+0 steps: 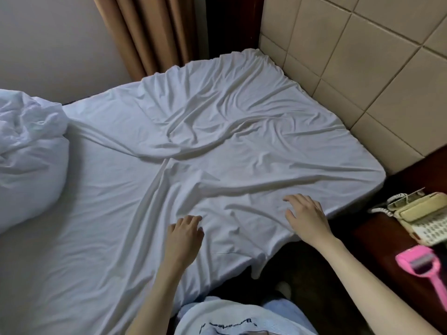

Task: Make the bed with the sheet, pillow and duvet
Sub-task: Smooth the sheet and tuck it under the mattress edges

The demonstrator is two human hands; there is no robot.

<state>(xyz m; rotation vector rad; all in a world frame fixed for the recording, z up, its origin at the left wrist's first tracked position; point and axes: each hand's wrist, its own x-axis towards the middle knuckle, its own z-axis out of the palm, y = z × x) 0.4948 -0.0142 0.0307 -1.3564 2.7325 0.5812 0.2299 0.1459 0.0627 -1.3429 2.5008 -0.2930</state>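
Note:
A white sheet (217, 131) lies wrinkled over the mattress, with long folds running across its middle and its near edge hanging off the side. My left hand (185, 234) rests flat on the sheet near that edge, fingers loosely spread. Further right, near the bed's corner, my right hand (306, 217) lies on the sheet with fingers spread. Neither hand grips the fabric. A bunched white duvet (29, 151) is heaped at the left end of the bed. No pillow is in view.
A beige tiled headboard (358, 68) stands at the right of the bed. A dark wooden nightstand (377, 240) holds a cream telephone (420, 216) and a pink lint roller (420, 264). Brown curtains (150, 32) hang behind the bed.

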